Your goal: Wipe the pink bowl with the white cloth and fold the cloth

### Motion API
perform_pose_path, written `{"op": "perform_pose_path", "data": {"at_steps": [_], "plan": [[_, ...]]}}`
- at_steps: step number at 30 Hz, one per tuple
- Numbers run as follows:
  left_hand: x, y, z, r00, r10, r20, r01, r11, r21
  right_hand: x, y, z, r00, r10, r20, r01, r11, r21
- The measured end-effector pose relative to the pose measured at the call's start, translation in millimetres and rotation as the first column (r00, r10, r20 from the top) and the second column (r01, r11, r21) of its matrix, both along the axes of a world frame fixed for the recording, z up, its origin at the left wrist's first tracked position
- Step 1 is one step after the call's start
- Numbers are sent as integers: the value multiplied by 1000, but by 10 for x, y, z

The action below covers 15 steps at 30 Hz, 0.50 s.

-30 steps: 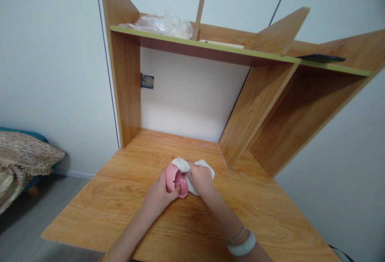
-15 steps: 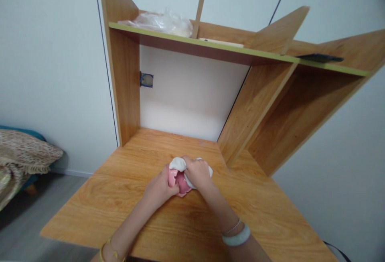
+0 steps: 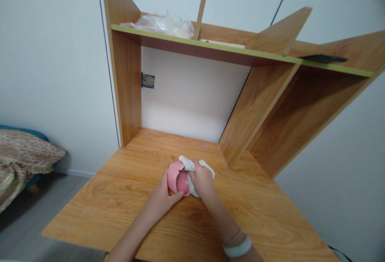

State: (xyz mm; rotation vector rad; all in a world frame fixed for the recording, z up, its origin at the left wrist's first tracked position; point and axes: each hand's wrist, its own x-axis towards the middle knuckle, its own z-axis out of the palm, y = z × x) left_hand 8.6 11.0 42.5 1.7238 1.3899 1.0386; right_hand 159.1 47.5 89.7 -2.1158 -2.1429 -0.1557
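Observation:
A small pink bowl-like container [image 3: 175,175] with a notched rim is tilted on its side, its opening turned toward me and to the right. My left hand [image 3: 165,193] grips it from the left, thumb at the lower rim and fingers behind its outer wall. In my right hand [image 3: 203,178] is a white cloth [image 3: 192,187], bunched between the fingers and lying against the container's right rim. Part of the cloth spreads out past the knuckles. Whether the container's underside touches the desk I cannot tell.
Both hands are over a wooden desk [image 3: 126,198]. Behind it stands a shelf unit with a green-edged shelf [image 3: 210,44] that holds a clear plastic bag [image 3: 164,25] and a dark flat object [image 3: 325,58]. An upright wooden divider [image 3: 255,109] rises at the right. A patterned blanket [image 3: 27,149] lies far left.
My right hand and the cloth have shifted slightly right, off the container's top left side. More of the pink outer wall shows, and the container has turned a little in my left hand.

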Motion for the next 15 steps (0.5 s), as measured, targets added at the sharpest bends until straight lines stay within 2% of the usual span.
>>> {"op": "perform_pose_path", "data": {"at_steps": [3,9,15], "plan": [[17,3,-93,995,-57,77,52,996,75,-52,-8,83,999,32,35,-31,999,-25],[-3,66,-106,997,-42,63,35,994,105,-83,-6,225,951,278,135,-284,958,33],[11,84,-69,1000,-16,26,14,997,77,-59,25,244,956,262,130,-266,964,14]]}}
